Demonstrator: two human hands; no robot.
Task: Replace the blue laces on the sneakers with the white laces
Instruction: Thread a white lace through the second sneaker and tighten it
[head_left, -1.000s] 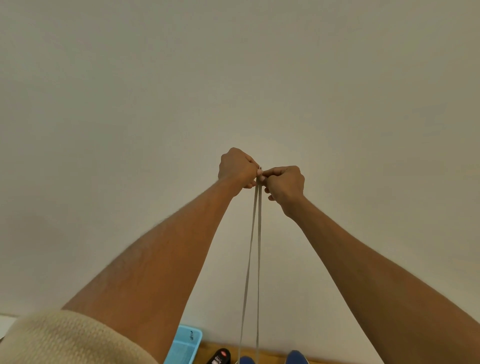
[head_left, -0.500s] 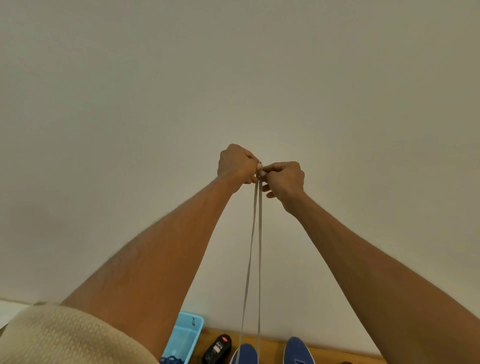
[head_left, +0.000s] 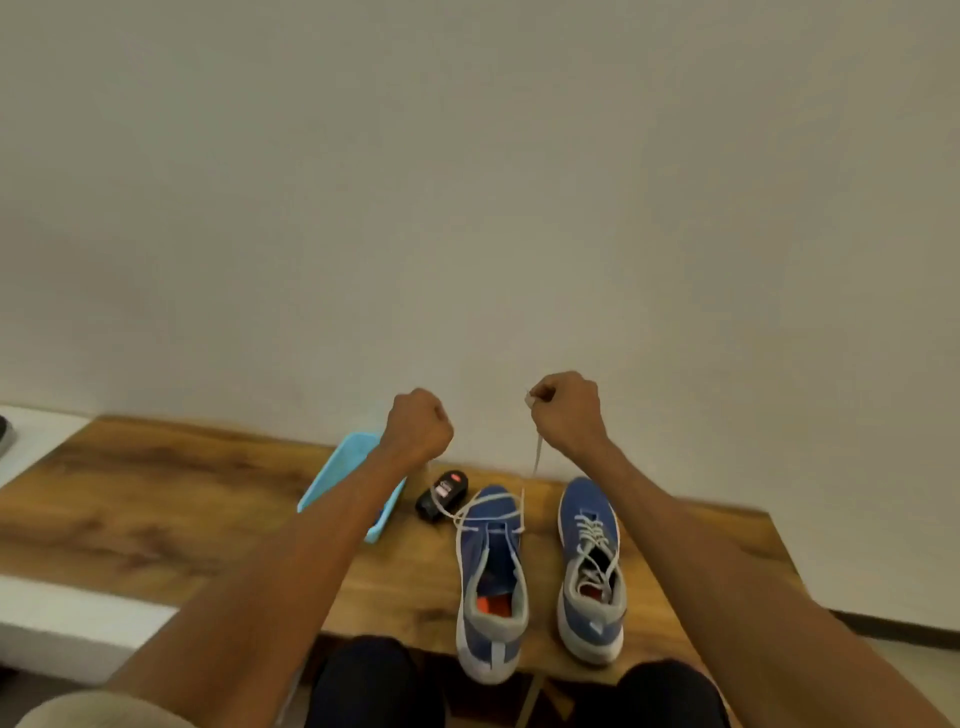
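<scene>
Now the hands have dropped and parted: the left hand (head_left: 418, 423) and right hand (head_left: 566, 410), fingers curled, each pinch one end of the white lace (head_left: 488, 503), threaded through the front holes of the left sneaker (head_left: 491, 582) near the bench's (head_left: 156, 499) front edge. Ends look evened; crossing upward likely comes next.

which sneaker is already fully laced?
The sneaker on the right, under the right hand: white lace crisscrosses its whole eyelet run. The sneaker on the left has lace only through its toe-end eyelets, ends held up by both hands.
</scene>
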